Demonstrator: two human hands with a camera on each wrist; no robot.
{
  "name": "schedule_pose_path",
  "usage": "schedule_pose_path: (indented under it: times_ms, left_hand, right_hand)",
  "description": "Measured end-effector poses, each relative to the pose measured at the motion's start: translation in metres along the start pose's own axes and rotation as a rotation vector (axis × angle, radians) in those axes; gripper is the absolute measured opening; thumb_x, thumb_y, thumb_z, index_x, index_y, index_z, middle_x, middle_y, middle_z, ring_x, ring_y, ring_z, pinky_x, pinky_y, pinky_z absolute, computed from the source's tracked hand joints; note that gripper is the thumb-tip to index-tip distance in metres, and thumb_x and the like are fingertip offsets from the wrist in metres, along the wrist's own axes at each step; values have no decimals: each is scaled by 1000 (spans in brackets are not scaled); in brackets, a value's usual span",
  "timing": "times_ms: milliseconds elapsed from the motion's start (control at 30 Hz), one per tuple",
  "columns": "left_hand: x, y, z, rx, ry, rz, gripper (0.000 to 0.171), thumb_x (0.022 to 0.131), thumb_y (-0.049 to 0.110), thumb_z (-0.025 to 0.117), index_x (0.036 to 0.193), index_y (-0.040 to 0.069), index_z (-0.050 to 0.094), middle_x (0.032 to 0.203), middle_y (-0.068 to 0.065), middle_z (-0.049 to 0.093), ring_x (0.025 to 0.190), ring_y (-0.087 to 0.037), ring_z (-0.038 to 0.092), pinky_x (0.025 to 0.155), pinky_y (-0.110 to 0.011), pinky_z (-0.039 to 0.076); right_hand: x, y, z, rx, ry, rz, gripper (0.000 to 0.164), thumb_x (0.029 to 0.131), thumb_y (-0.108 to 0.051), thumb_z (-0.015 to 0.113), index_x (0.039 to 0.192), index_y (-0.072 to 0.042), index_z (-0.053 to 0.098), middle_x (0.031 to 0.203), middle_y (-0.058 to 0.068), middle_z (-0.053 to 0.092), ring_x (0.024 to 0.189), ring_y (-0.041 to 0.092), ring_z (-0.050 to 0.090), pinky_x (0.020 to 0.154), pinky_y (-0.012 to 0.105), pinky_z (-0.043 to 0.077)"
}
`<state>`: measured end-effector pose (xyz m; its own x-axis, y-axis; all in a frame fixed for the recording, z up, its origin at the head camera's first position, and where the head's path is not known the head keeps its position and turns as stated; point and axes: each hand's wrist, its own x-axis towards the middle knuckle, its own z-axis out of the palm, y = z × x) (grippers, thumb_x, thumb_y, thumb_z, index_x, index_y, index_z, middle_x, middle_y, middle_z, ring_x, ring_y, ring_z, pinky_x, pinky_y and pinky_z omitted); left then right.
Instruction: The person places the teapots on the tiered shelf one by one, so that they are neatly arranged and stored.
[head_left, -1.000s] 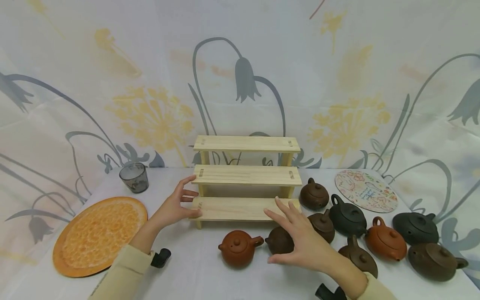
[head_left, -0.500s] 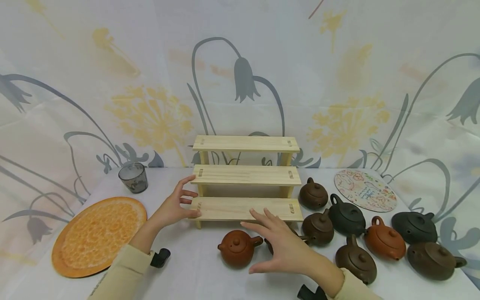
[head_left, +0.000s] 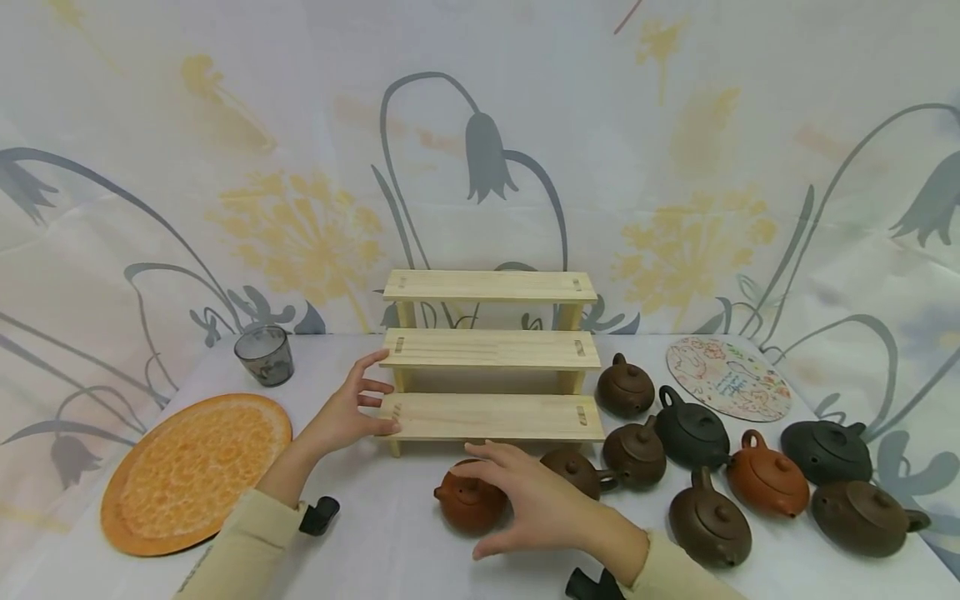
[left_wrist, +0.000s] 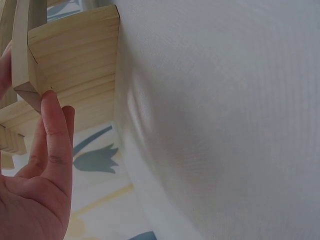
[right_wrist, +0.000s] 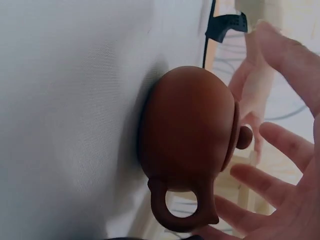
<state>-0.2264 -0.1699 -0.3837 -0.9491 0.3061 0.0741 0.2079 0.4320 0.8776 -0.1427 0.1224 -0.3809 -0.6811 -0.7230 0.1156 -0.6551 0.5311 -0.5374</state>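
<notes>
My left hand [head_left: 348,415] grips the left end of a three-tier wooden display stand [head_left: 487,417]. Its thumb lies at the lowest shelf and its fingers reach up to the middle one; in the left wrist view, fingertips touch a board's end. My right hand [head_left: 536,504], fingers spread, hovers at a reddish-brown teapot [head_left: 471,510] in front of the stand, hiding its right side from the head camera. In the right wrist view this teapot [right_wrist: 187,125] sits between thumb and fingers, with its loop handle [right_wrist: 182,220] and lid knob visible. I cannot tell whether the fingertips touch it.
Right of the stand are several teapots: brown ones [head_left: 626,387], black ones [head_left: 690,433] and an orange-red one [head_left: 768,479]. A round patterned mat [head_left: 727,379] lies behind them. At left stand a grey glass [head_left: 266,357] and a round pizza-like mat [head_left: 195,475].
My right hand has moved left, from over the brown teapot to the reddish-brown teapot, uncovering the brown one. My left hand stays at the stand.
</notes>
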Motion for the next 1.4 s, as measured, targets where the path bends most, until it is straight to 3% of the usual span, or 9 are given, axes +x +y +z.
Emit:
schedule_pose_path:
  times_ms: [400,667,833,1067,1167,1267,1400]
  left_hand:
    - [0,1,0,11,7,-7,98,71,7,81,146,22,19,119,-23,53,103,-38,52,80,-48,45]
    - [-1,1,0,0,9,-20,99,71,6,81,146,22,18,119,-22,52,103,-38,52,79,-48,45]
    - [-1,1,1,-2,7,-25,100,71,6,81,146,22,17,120,-22,52,104,-38,52,79,-48,45]
    - [-1,2,1,-6,13,-26,99,71,5,80,146,23,18,120,-23,52,105,-39,51,79,-47,45]
    - [-1,2,1,-7,12,-26,99,72,5,80,146,23,18,120,-23,52,105,-39,51,78,-47,46]
    - [0,2,1,-9,12,-29,99,72,5,80,146,23,18,120,-23,52,105,-39,51,77,-46,46]
    - [0,2,2,-8,14,-32,99,71,5,80,146,24,18,120,-23,52,104,-38,52,78,-46,46]
  right_hand:
    - [12,8,4,10,-33,-15,58,71,-32,82,123,-22,56,130,2,46,116,18,44,92,35,41]
    - [23,11,4,13,-71,-100,52,69,-21,84,114,-22,58,119,-7,49,109,10,46,91,29,39]
    - [26,10,1,-2,-134,-170,46,69,-9,79,110,-20,59,126,-2,50,118,14,43,96,31,36]
    - [25,6,-1,9,-201,-259,48,68,7,70,107,-19,60,127,-1,48,118,10,44,93,25,37]
    - [27,4,-1,27,-225,-331,45,70,6,71,108,-16,60,128,0,51,122,12,43,99,28,34]
    - [26,3,1,30,-197,-368,38,74,-2,73,107,-15,60,127,1,53,123,14,43,100,29,32]
    - [22,4,4,26,-121,-278,36,74,-12,78,105,-19,60,126,2,50,120,16,42,97,29,36]
